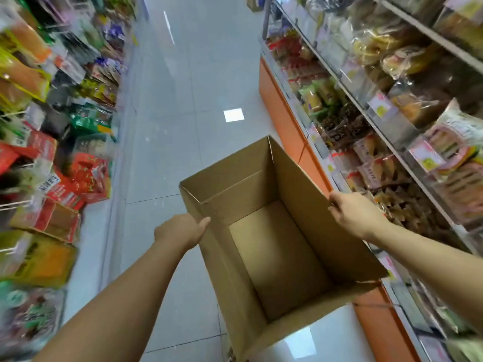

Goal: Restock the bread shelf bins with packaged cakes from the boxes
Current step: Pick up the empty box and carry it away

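Observation:
An open brown cardboard box hangs in the aisle in front of me, and its inside shows only bare cardboard. My left hand grips the box's left wall at the rim. My right hand grips the right wall's upper edge. The bread shelf runs along the right, its clear bins full of packaged cakes and breads in plastic wrap.
An orange shelf base lines the right side of the aisle, close to the box. On the left stand shelves of gift boxes and snack bags, blurred. A grey tiled floor runs ahead between them.

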The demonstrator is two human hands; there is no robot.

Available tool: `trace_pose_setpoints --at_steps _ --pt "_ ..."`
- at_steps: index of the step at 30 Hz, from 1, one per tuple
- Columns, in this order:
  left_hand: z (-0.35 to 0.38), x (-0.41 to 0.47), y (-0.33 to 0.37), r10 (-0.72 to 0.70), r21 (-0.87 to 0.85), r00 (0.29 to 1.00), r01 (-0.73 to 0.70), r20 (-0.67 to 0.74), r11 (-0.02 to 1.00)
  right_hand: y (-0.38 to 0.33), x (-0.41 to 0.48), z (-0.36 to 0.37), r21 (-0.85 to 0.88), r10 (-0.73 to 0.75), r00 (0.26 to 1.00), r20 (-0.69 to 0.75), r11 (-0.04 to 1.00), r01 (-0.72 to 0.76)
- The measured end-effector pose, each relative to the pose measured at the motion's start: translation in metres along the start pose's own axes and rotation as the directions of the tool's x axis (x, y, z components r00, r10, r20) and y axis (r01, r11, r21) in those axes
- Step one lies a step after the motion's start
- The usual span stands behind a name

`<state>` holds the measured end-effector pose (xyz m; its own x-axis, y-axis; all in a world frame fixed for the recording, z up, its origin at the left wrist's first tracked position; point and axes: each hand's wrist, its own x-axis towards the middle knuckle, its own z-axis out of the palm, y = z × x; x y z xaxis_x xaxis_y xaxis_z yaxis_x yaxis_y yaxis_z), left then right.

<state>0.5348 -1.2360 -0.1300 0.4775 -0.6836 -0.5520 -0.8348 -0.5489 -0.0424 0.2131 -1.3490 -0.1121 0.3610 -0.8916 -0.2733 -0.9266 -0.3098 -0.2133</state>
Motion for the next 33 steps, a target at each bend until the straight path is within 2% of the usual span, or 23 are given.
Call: trace_pose_setpoints --at_steps 2,4,6,8,12,14,17,18,22,25,29,33 --pt "-0.008 -0.001 -0.025 -0.061 -0.251 0.997 0.073 0.056 0.965 -0.024 0.012 -0.012 0.012 -0.058 0.998 0.008 0.998 0.058" --pt "-0.009 -0.012 -0.042 -0.046 -0.541 0.994 0.095 0.103 0.836 -0.046 0.025 -0.022 0.013 -0.125 0.992 0.004 0.992 0.125" --pt "-0.006 -0.023 -0.052 -0.008 -0.662 0.999 0.039 0.05 0.749 -0.066 0.039 -0.031 0.005 -0.188 0.982 0.006 0.982 0.188" --pt "-0.001 -0.035 -0.057 -0.05 -0.672 0.999 0.03 -0.01 0.74 -0.083 0.053 -0.039 -0.015 -0.264 0.964 0.019 0.964 0.264" --pt "0.012 -0.067 -0.067 -0.24 -0.699 0.97 0.155 -0.025 0.699 -0.122 0.077 -0.058 -0.06 -0.445 0.892 0.086 0.891 0.45" --pt "0.025 -0.091 -0.072 -0.313 -0.758 0.95 0.203 -0.001 0.619 -0.146 0.079 -0.066 -0.11 -0.545 0.83 0.116 0.824 0.556" --pt "0.059 -0.123 -0.09 -0.373 -0.84 0.928 0.182 -0.026 0.512 -0.189 0.071 -0.07 -0.19 -0.686 0.712 0.147 0.687 0.701" --pt "0.071 -0.135 -0.098 -0.402 -0.849 0.916 0.209 -0.004 0.485 -0.206 0.065 -0.069 -0.207 -0.73 0.665 0.156 0.634 0.745" --pt "0.081 -0.215 -0.118 -0.456 -0.82 0.851 0.443 0.259 0.362 -0.27 0.028 -0.055 -0.26 -0.845 0.49 0.213 0.434 0.862" --pt "0.092 -0.267 -0.133 -0.5 -0.781 0.789 0.546 0.358 0.304 -0.31 -0.007 -0.036 -0.24 -0.891 0.376 0.255 0.318 0.917" --pt "0.117 -0.327 -0.149 -0.572 -0.756 0.682 0.636 0.455 0.156 -0.351 -0.055 -0.009 -0.176 -0.922 0.235 0.306 0.188 0.966" --pt "0.148 -0.377 -0.167 -0.532 -0.726 0.64 0.684 0.554 0.066 -0.389 -0.107 0.017 -0.121 -0.922 0.108 0.373 0.067 0.99"
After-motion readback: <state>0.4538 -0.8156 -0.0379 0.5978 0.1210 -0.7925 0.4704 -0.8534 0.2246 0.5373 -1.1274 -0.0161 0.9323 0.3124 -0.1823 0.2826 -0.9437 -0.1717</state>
